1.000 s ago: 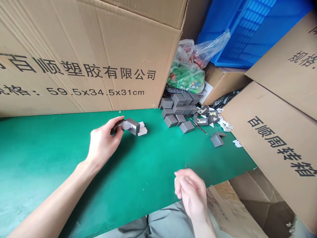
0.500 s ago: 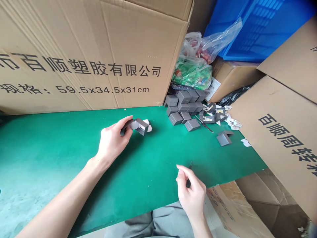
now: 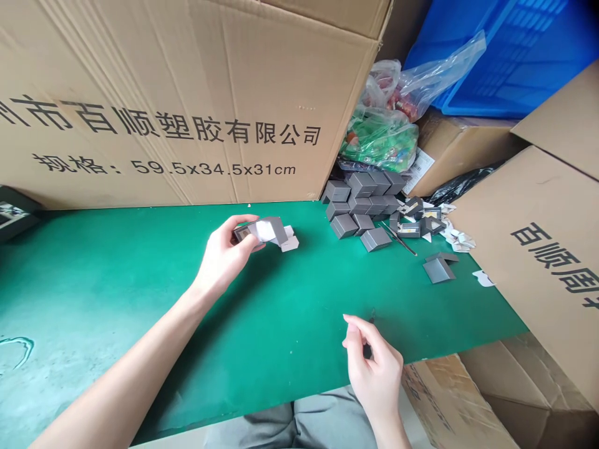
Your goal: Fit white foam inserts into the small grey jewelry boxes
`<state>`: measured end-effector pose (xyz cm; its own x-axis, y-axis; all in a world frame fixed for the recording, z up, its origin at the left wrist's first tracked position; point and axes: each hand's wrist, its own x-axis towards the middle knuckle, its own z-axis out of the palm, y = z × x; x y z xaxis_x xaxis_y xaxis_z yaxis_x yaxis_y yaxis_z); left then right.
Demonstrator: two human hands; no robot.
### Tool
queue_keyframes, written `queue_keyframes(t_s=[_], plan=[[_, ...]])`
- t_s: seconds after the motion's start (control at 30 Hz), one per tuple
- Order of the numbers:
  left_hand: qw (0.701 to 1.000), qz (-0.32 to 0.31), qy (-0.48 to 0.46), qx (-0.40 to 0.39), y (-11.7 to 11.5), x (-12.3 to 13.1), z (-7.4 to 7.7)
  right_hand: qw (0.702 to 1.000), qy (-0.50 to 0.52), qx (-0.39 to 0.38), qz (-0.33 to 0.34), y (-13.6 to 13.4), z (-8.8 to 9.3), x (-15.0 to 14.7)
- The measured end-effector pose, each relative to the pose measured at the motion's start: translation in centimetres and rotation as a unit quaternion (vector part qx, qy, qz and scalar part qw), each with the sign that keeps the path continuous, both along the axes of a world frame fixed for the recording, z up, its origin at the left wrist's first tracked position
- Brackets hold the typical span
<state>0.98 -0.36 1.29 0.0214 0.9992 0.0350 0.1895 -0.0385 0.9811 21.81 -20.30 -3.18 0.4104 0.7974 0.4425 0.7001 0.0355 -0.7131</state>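
My left hand grips a small dark grey box-shaped part between thumb and fingers, above the green tabletop. A white surface shows inside this part. Just right of it are small white pieces; whether they touch it I cannot tell. My right hand is closed near the front edge, thumb against index finger. Something dark shows between its fingers and beyond them, too hidden to name. Further right lies a bent dark grey cover.
Stacked grey box-shaped parts stand at the back right. Beside them lie tweezers, open grey parts with white pieces and crumpled white scraps. Cardboard boxes wall the back and right. Bagged green items sit behind.
My left hand has turned the grey part, so more of its white inside faces me. My right hand keeps its closed pose. The whole view has shifted slightly left.
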Motion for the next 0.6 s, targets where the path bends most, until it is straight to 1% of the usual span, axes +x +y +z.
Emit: queue_keyframes(t_s=[0.07,0.1,0.2,0.3,0.4,0.6], plan=[[0.994,-0.019,-0.097,-0.05,0.21,-0.01,0.11,1.0,0.0,-0.004,-0.002,-0.01,-0.11,-0.02],[0.989,-0.024,-0.127,-0.067,0.27,-0.05,0.15,1.0,0.0,-0.008,-0.003,-0.01,-0.18,-0.03],[0.98,-0.02,-0.174,-0.099,0.31,-0.15,0.21,1.0,-0.007,-0.01,-0.001,0.02,-0.34,-0.03],[0.974,-0.014,-0.195,-0.117,0.26,-0.08,0.34,1.0,-0.017,-0.01,0.0,0.01,-0.44,0.03],[0.973,-0.012,-0.194,-0.126,0.3,-0.02,0.46,1.0,-0.027,-0.012,-0.004,-0.05,-0.49,0.04],[0.975,0.002,-0.193,-0.115,0.54,-0.34,0.33,0.998,-0.061,0.023,-0.003,0.25,-0.29,-0.16]])
